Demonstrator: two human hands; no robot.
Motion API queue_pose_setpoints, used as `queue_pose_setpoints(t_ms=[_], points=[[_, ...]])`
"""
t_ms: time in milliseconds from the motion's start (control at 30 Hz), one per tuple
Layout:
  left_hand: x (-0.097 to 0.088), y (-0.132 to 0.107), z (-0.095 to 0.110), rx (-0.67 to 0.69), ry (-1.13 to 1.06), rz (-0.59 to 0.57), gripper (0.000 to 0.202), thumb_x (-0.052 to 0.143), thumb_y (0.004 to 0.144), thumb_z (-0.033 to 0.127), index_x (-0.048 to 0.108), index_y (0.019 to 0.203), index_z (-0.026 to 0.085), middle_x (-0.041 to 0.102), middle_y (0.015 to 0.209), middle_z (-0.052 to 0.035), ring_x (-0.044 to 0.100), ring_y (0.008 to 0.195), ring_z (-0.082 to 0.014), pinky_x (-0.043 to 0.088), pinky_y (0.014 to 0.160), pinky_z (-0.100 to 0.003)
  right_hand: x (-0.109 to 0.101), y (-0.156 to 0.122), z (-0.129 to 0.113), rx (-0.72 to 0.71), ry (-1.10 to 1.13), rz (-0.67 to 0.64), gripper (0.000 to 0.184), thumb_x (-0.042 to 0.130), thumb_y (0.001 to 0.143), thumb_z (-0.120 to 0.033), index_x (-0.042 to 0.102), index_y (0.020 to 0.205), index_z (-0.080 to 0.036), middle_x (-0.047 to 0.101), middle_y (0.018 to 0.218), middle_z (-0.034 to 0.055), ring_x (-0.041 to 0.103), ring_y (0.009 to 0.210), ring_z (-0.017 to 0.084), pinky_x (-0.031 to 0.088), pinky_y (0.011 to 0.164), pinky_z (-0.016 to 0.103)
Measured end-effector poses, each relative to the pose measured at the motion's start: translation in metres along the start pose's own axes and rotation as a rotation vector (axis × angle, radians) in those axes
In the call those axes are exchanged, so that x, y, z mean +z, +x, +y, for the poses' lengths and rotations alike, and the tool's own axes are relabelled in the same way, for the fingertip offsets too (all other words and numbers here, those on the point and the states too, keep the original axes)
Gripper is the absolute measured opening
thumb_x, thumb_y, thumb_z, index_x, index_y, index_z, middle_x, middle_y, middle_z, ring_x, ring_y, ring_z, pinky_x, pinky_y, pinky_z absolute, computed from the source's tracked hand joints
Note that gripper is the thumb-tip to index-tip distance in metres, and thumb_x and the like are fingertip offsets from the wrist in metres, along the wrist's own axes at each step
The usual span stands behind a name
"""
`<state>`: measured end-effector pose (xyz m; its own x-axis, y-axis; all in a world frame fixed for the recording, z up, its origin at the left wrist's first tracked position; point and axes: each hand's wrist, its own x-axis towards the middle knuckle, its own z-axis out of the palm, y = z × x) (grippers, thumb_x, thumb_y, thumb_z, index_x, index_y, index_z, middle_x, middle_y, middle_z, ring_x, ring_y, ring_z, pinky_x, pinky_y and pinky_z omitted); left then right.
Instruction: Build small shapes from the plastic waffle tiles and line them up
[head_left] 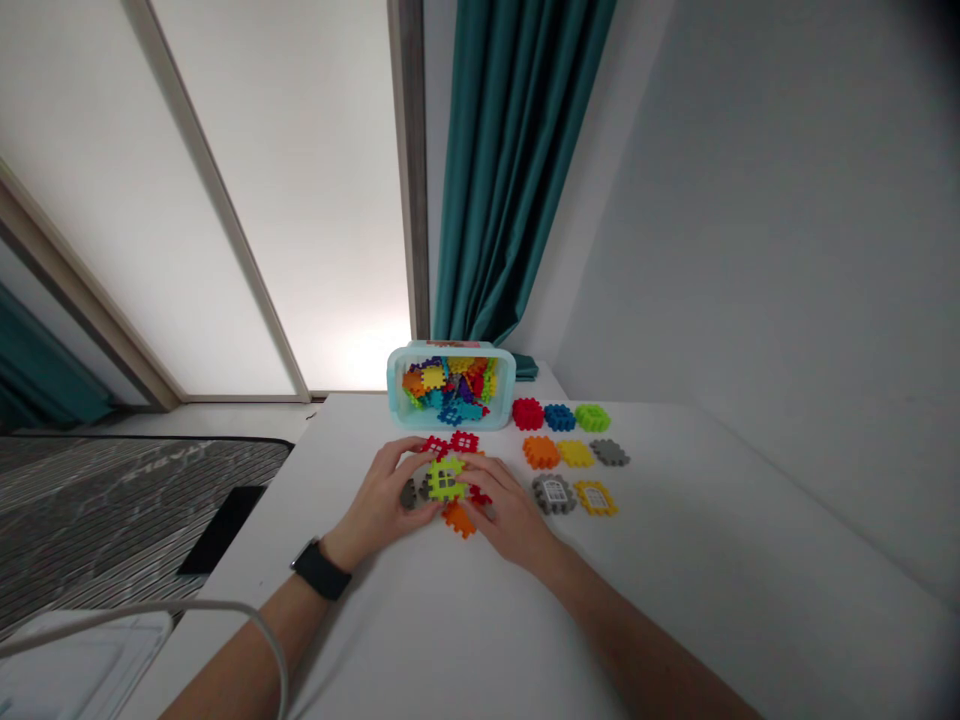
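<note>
My left hand (386, 490) and my right hand (506, 510) meet at a lime-green interlocking plastic window piece (446, 480), holding it from both sides just above the white table (600, 600). Red pieces (450, 443) lie just beyond my fingers, and a grey piece (411, 493) sits under my left hand. Below the green piece, an orange piece (457, 518) pokes out between my hands. Parts of these pieces are hidden by my fingers, so I cannot tell which ones are joined.
A pale blue tub (450, 422) full of mixed pieces stands at the table's far end. To the right lie rows of red, blue, green, orange, yellow and grey pieces (575, 453). A white cable (255, 620) crosses near my left arm, which wears a black watch (321, 570).
</note>
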<state>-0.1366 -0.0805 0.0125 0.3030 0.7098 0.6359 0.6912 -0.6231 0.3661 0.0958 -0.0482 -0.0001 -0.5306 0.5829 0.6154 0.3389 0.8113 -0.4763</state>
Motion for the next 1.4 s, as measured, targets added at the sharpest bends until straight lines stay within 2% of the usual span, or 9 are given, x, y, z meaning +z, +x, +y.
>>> queue_pose_setpoints(t_ms=[267,400,500,700,867,967,1133,1300,1400], points=[[0.0,0.0,0.001,-0.044,-0.107,-0.05,0.053,0.072,0.081,0.025,0.055,0.131,0.024,0.048,0.138,-0.0145,0.049,0.131,-0.0317,0.047,0.11,-0.051,-0.005,0.002,0.002,-0.099,-0.055,0.028,0.026,0.049,0.098,-0.014,0.065,0.115,-0.026,0.065,0.127,0.0083,0.06,0.117,0.024,0.051,0.103,0.047],[-0.001,0.001,0.006,-0.063,-0.245,-0.168,0.03,0.058,0.094,0.029,0.063,0.123,0.023,0.05,0.137,-0.0146,0.049,0.131,-0.0306,0.046,0.11,-0.05,-0.005,0.002,-0.002,-0.079,0.012,0.047,0.02,0.048,0.101,-0.018,0.065,0.11,-0.025,0.069,0.107,0.0075,0.063,0.102,0.022,0.053,0.095,0.044],[0.0,0.004,0.01,-0.091,-0.274,-0.257,0.028,0.048,0.1,0.028,0.068,0.119,0.024,0.054,0.132,-0.0128,0.051,0.127,-0.0286,0.045,0.11,-0.049,-0.002,0.001,-0.002,-0.019,0.045,0.072,0.019,0.048,0.101,-0.021,0.064,0.11,-0.024,0.068,0.1,0.0075,0.063,0.096,0.023,0.054,0.089,0.043],[0.007,0.004,0.007,-0.091,-0.22,-0.182,0.02,0.057,0.094,0.023,0.068,0.111,0.021,0.061,0.121,-0.0118,0.057,0.118,-0.0261,0.049,0.105,-0.045,0.001,0.001,0.0,0.102,0.14,0.092,0.023,0.047,0.101,-0.022,0.065,0.115,-0.023,0.067,0.106,0.0086,0.062,0.102,0.023,0.053,0.09,0.039],[0.007,0.003,0.004,-0.067,-0.157,-0.117,0.037,0.062,0.088,0.017,0.058,0.124,0.021,0.062,0.121,-0.0116,0.059,0.115,-0.0254,0.052,0.101,-0.045,0.002,0.0,0.004,0.195,0.186,0.063,0.028,0.049,0.098,-0.019,0.061,0.123,-0.024,0.068,0.106,0.0075,0.063,0.102,0.023,0.051,0.093,0.04],[0.007,0.002,0.004,-0.038,-0.136,-0.121,0.04,0.062,0.088,0.016,0.056,0.127,0.022,0.062,0.123,-0.0115,0.059,0.117,-0.0253,0.051,0.103,-0.045,0.003,-0.001,0.007,0.273,0.215,0.07,0.021,0.051,0.095,-0.019,0.061,0.114,-0.022,0.068,0.103,0.0068,0.064,0.097,0.022,0.052,0.089,0.038],[0.009,-0.001,0.0,0.014,-0.089,-0.144,0.058,0.068,0.085,0.017,0.05,0.139,0.026,0.059,0.129,-0.012,0.058,0.121,-0.0268,0.051,0.104,-0.046,0.002,0.001,0.007,0.269,0.233,0.061,0.016,0.05,0.094,-0.018,0.064,0.101,-0.022,0.068,0.1,0.0058,0.064,0.096,0.021,0.051,0.087,0.036],[0.007,-0.001,-0.001,0.05,-0.047,-0.18,0.056,0.075,0.08,0.019,0.056,0.132,0.026,0.06,0.126,-0.0114,0.059,0.119,-0.0281,0.052,0.102,-0.047,0.003,0.001,0.003,0.35,0.289,0.04,0.014,0.052,0.094,-0.02,0.063,0.102,-0.022,0.07,0.097,0.0042,0.067,0.091,0.019,0.055,0.083,0.033],[0.004,0.0,0.001,0.04,-0.044,-0.171,0.055,0.078,0.078,0.023,0.057,0.128,0.024,0.059,0.128,-0.0124,0.058,0.12,-0.0291,0.052,0.103,-0.048,0.002,0.001,0.003,0.325,0.265,0.028,0.015,0.052,0.095,-0.021,0.063,0.105,-0.022,0.071,0.099,0.0041,0.067,0.092,0.02,0.056,0.084,0.034]])
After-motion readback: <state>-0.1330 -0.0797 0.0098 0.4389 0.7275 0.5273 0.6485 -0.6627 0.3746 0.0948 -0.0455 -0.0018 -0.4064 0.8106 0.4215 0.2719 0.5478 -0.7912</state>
